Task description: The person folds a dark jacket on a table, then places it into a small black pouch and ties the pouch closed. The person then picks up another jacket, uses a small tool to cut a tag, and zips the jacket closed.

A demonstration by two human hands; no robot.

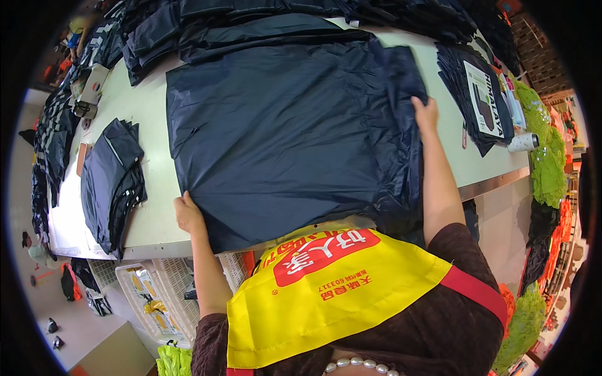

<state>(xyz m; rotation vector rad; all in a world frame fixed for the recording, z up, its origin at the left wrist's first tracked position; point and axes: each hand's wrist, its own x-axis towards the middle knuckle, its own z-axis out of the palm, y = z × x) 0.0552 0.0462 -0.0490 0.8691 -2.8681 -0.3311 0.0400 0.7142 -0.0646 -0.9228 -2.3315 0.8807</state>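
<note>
A large dark navy fabric piece (269,131) lies spread over the pale table, its front edge hanging toward my yellow apron. Its left part is fairly smooth, while wrinkles and gathered folds run down its right side. My left hand (187,212) is closed on the near left edge, thumb and fingers pinching the cloth. Farther back, at the right edge, my right hand (426,115) grips the bunched fabric; some of its fingers are hidden by the cloth.
Stacked dark pieces (113,182) lie at left on the table (157,144). More dark cloth (251,31) is heaped along the back. At right are a dark stack with a white printed bag (484,100) and a thread cone (523,142). White crates (172,288) stand below left.
</note>
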